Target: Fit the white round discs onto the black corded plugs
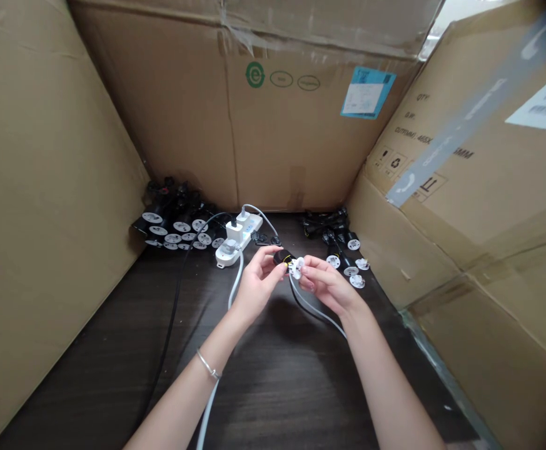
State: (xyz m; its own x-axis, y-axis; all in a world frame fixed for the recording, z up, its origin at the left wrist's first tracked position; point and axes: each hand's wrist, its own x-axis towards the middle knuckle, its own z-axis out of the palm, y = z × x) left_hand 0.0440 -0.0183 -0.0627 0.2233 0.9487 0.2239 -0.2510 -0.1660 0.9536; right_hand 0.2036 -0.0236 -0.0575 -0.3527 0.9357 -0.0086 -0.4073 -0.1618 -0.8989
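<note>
Head view: we hold a black cylinder (pixel 280 256) in our left hand (pixel 259 280), thumb and fingers closed around its side, with its end turned toward our right hand (pixel 329 286). At that end sits a small white disc piece (pixel 296 269), its rim pinched between the right thumb and fingertips; yellow wire (pixel 287 258) shows beside the left thumb. Both are held up above the middle of a dark wood-grain tabletop (pixel 277 381), nearer its far edge. Just beyond the left hand, a white power strip (pixel 254 223) lies slantwise with plugs in it. Toward the far left corner we see a stacked group of black parts with white discs (pixel 173 238); a smaller, looser group (pixel 350 271) lies along the right edge. Cardboard hems us in: a left carton wall (pixel 42 175), a back carton wall (pixel 169 81) along the far edge, and a printed right carton wall (pixel 483 206). A black cord (pixel 172 319) and a pale cable (pixel 236 284) run toward the near edge, on our left forearm's side; the tabletop's broadest stretch opens between our forearms, toward that near edge.
</note>
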